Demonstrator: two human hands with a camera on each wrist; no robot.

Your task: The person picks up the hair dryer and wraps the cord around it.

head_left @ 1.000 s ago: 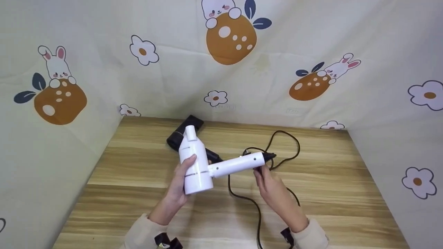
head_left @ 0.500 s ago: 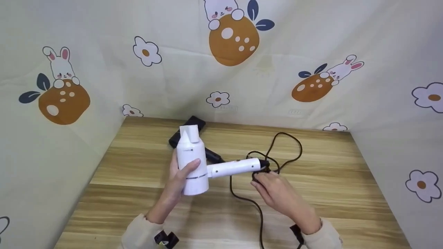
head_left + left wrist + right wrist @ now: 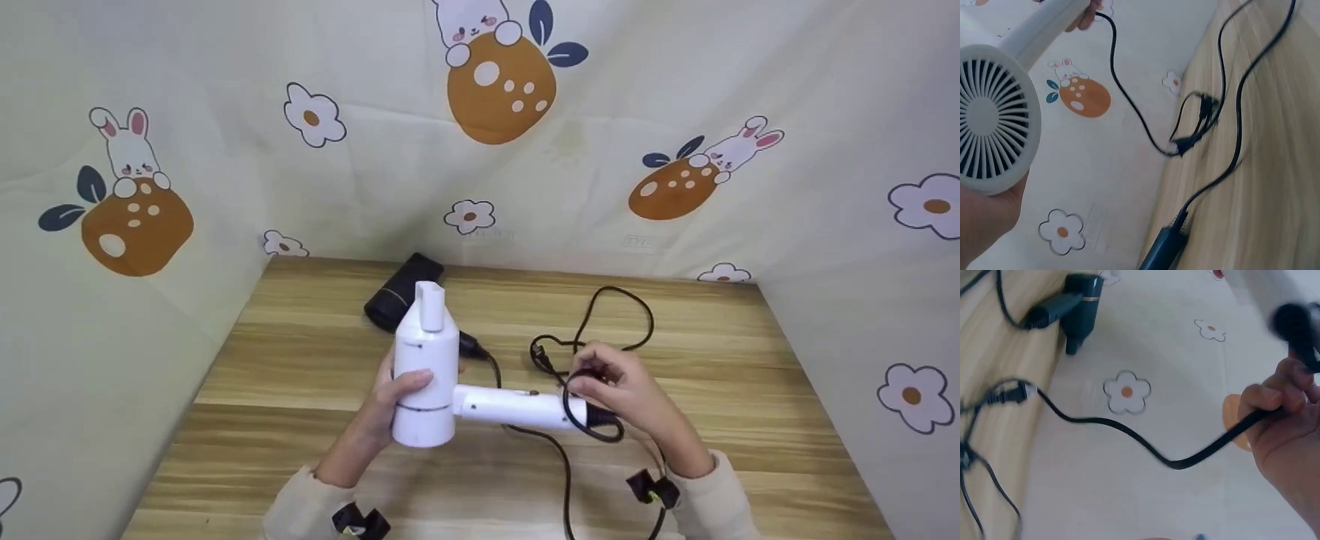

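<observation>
In the head view a white hair dryer [image 3: 426, 360] is held above the table, nozzle pointing away and handle [image 3: 510, 405] stretching to the right. My left hand [image 3: 386, 405] grips its barrel, thumb across the top. My right hand [image 3: 634, 394] pinches the black cord [image 3: 611, 436], which loops about the handle's end. In the right wrist view the fingers curl round that cord [image 3: 1185, 463], which runs down to a plug [image 3: 1013, 394]. The left wrist view shows the dryer's slotted rear grille [image 3: 999, 112].
A black hair dryer [image 3: 394, 300] lies behind the white one, its cord [image 3: 555, 446] running toward the table's front edge. Cord loops and a plug [image 3: 540, 356] lie on the wooden table [image 3: 300, 375]. Patterned cloth [image 3: 375, 172] walls the back and sides.
The white dryer has come nearer and its handle has swung downward. My right hand has moved from beneath the handle's end to above it, bringing the cord round the end in a loop.
</observation>
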